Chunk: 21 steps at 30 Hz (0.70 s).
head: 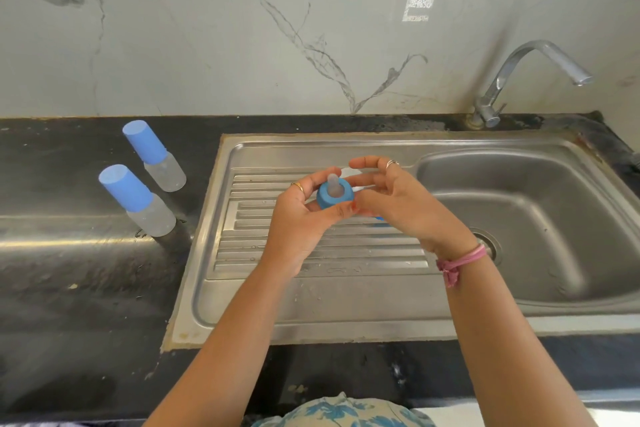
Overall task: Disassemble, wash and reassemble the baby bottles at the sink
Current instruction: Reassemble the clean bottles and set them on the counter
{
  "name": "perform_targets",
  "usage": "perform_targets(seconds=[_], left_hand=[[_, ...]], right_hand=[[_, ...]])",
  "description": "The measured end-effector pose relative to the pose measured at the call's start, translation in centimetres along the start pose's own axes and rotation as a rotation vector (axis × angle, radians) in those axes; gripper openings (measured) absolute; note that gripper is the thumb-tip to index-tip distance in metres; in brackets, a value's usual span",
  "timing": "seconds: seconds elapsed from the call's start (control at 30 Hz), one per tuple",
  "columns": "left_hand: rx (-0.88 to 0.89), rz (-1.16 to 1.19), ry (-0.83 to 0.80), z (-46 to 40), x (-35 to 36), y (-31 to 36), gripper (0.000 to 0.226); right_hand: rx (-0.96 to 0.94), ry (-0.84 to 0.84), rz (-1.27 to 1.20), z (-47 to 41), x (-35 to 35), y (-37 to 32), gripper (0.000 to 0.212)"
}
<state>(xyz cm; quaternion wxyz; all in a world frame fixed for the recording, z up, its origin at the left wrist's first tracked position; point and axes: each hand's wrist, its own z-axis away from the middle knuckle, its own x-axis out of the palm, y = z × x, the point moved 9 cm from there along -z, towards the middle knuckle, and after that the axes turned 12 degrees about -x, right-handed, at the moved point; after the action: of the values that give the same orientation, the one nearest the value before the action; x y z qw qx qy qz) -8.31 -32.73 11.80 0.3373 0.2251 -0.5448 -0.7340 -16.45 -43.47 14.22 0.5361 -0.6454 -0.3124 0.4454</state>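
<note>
Above the drainboard of the sink (311, 308), the left hand (298, 218) held the blue collar (327, 199) while the right hand (391, 201), its fingers loosely spread, should push the teat (334, 184) out evenly.

A home kitchen: a steel sink (381, 305) with ribbed drainboard set in a black stone counter (86, 288), a tap (512, 80) at its far edge, marble-look wall (242, 28) behind.

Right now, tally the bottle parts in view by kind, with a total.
Capped bottles standing on the counter: 2, the far bottle and the near bottle.
Blue collar rings with a teat in them: 1, the collar ring, held by the left hand, with the right hand at it.
Part-hidden blue piece under the right hand: 1, kind unclear.
Total: 4
</note>
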Motion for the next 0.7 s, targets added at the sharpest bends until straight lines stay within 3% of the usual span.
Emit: perform_targets(seconds=[0.1,0.43,0.57,0.7], left_hand=[[0.014,-0.035,-0.003,0.1,0.2,0.2,0.057],[0.053,-0.143,-0.050,0.8,0.5,1.0,0.051],[0.057,-0.148,-0.066,0.9,0.4,1.2,0.050],[0.009,-0.105,-0.085,0.6,0.4,0.8,0.047]], right_hand=[[-0.132,0.006,0.316,-0.2,-1.0,-1.1,0.048],[-0.406,0.158,0.226,0.3,-0.3,-1.8,0.018],[-0.559,0.204,0.243,1.2,0.0,-2.8,0.012],[-0.573,0.250,0.283,1.5,0.0,-2.9,0.012]])
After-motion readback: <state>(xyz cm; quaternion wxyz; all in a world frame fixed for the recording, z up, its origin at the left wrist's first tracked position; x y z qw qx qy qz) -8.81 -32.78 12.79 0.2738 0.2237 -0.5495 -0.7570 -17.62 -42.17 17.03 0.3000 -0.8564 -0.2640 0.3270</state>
